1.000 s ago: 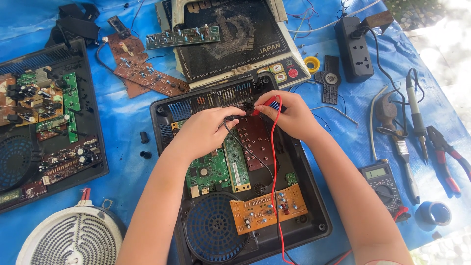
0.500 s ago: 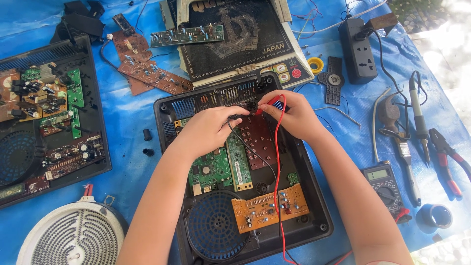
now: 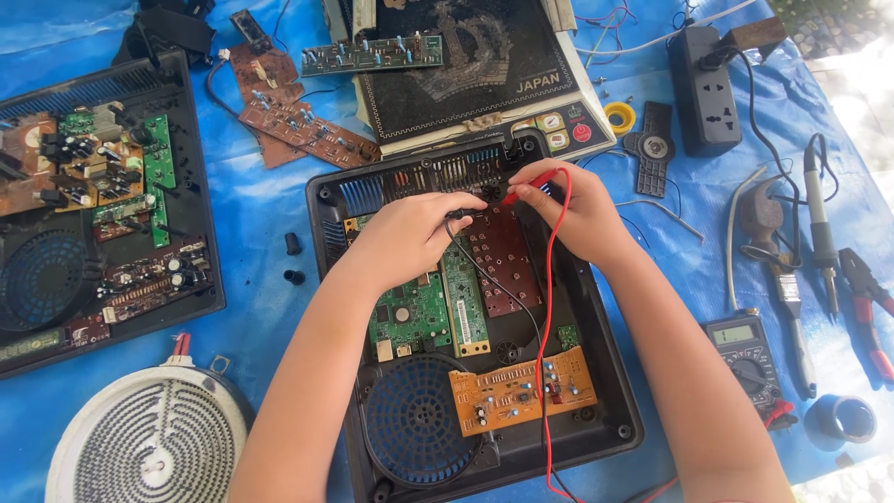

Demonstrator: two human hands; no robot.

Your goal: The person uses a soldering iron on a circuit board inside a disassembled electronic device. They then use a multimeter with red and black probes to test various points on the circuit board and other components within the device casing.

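An opened black cooker housing [image 3: 615, 410] lies in front of me with a green circuit board [image 3: 410, 317], a dark red board [image 3: 507, 261], an orange board [image 3: 521, 391] and a round fan grille [image 3: 419, 428] inside. My left hand [image 3: 410, 233] pinches a black test probe [image 3: 458, 216] at the top of the boards. My right hand [image 3: 568, 210] pinches a red test probe [image 3: 521, 191] close beside it. The red lead [image 3: 547, 354] and black lead [image 3: 503, 289] trail down across the boards.
A multimeter [image 3: 745, 349] sits at the right, with a soldering iron [image 3: 819, 233], brush [image 3: 792, 307], pliers [image 3: 866, 298] and a power strip [image 3: 703, 88]. A second opened unit [image 3: 93, 205] lies left, a round heating coil [image 3: 149, 438] lower left, loose boards [image 3: 307, 130] above.
Both hands stay on the probes at the same spot on the boards. The view has shifted slightly; nothing else has moved.
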